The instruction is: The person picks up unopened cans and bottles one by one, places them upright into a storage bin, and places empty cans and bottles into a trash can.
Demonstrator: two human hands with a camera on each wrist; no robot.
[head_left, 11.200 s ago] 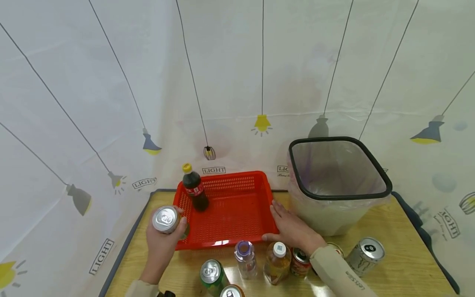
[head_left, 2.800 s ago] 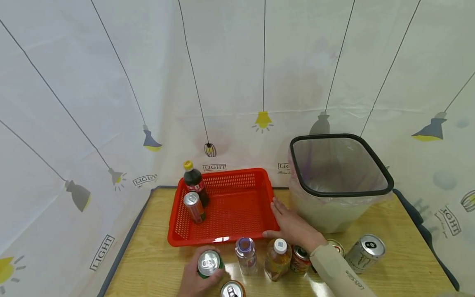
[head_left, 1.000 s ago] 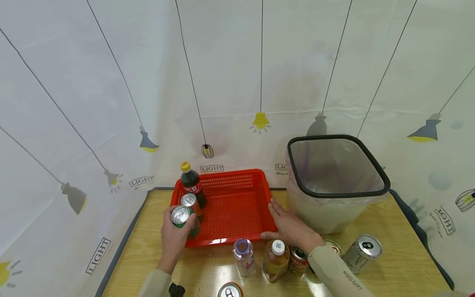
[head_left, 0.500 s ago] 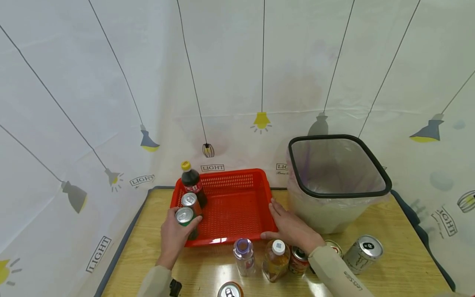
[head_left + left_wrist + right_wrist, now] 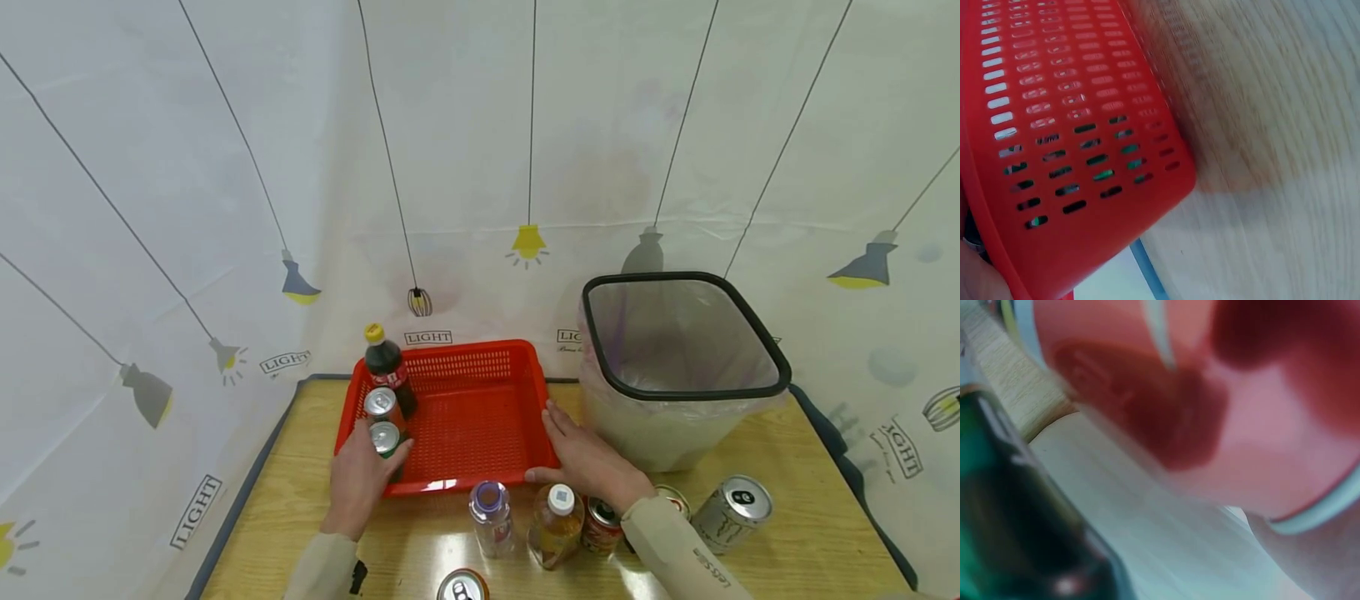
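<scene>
At the left end of the basket [image 5: 480,442], the left hand [image 5: 355,479] curves its fingers and thumb round the green can [image 5: 385,437], which stands inside with its silver top up. The left wrist view shows bits of green through the slots of the basket's wall [image 5: 1085,206]. Just behind that can, along the same end of the basket, stands a second can [image 5: 382,403], and toward the basket's far left corner is the cola [image 5: 388,377], its yellow cap on. Against the basket's right side lies the right hand [image 5: 588,462], fingers stretched out along the rim, gripping nothing. On the desk [image 5: 270,517], in front of the basket, stand a clear bottle [image 5: 492,525], the tea [image 5: 555,532] and a red can [image 5: 602,527], partly covered by the right sleeve [image 5: 675,542]. Past the basket's front right corner are a gold-rimmed can [image 5: 673,498], mostly hidden, and a grey can [image 5: 733,515]. Well in front of the basket shows the top of an orange can [image 5: 462,588]. Right of the basket stands the lined bin [image 5: 660,442]; behind it all hangs a lamp-print sheet [image 5: 450,167].
</scene>
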